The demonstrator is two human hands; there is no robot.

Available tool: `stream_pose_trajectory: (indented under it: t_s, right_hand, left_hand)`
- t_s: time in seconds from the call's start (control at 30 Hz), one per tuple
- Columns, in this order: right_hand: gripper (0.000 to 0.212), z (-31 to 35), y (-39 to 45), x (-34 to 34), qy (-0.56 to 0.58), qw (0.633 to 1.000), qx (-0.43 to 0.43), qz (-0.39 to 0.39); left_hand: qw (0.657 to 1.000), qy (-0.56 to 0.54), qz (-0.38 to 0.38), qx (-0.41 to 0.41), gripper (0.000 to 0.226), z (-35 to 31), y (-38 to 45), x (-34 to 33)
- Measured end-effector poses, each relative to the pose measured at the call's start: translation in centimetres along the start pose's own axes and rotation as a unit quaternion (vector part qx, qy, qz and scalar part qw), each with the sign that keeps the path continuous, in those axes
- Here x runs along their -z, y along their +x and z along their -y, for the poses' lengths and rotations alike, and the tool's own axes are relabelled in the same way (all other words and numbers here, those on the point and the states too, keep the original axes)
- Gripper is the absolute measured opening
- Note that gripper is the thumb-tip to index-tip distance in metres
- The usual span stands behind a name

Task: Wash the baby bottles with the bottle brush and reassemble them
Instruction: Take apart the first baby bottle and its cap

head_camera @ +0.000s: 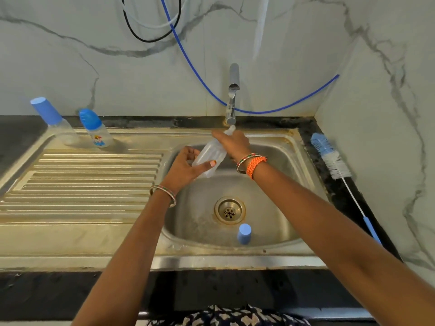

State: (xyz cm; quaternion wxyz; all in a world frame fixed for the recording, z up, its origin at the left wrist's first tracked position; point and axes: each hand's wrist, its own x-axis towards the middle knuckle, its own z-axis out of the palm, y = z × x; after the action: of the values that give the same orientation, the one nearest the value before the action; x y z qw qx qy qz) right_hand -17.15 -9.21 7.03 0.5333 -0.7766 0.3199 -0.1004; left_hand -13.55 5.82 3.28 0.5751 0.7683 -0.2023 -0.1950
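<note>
Over the back of the sink (pixel 277 234), a clear bottle (pixel 208 155) tilts with its neck up at the tap (pixel 231 107). The left hand (pixel 186 165) grasps its base, the right hand (pixel 233 142) its neck. A blue cap (pixel 244 233) stands in the basin's front. Two capped bottles (pixel 95 128) stand at the drainboard's back-left corner; the brush (pixel 334 165) lies along the right edge.

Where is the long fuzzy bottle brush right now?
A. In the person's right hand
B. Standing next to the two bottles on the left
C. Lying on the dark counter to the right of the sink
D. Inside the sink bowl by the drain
C: the bottle brush lies on the dark counter right of the sink, while both hands hold the clear bottle under the tap.
</note>
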Motion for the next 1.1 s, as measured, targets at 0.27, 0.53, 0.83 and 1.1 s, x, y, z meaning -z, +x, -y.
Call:
stream_pose_trajectory:
  t_s: [0.27,0.53,0.83,1.1]
  right_hand:
    - [0.035,0.1,-0.8,1.0,0.085,0.991,0.003,0.099]
    - [0.036,-0.9,-1.3,0.4,0.072,0.997,-0.02,0.017]
    - [0.037,-1.2,-3.5,2.3,0.103,0.981,0.064,0.154]
    - [0.033,-3.2,-3.2,3.0,0.227,0.943,0.053,0.239]
  left_hand:
    - [0.959,-0.212,0.151,0.115,0.037,-0.4,-1.5,1.4]
    - [0.906,-0.39,0.112,0.122,0.049,0.3,-1.8,1.0]
    - [0.915,-0.326,0.135,0.196,0.053,1.2,-2.0,1.6]
    - [0.885,-0.377,0.094,0.255,0.046,2.5,-1.8,1.2]
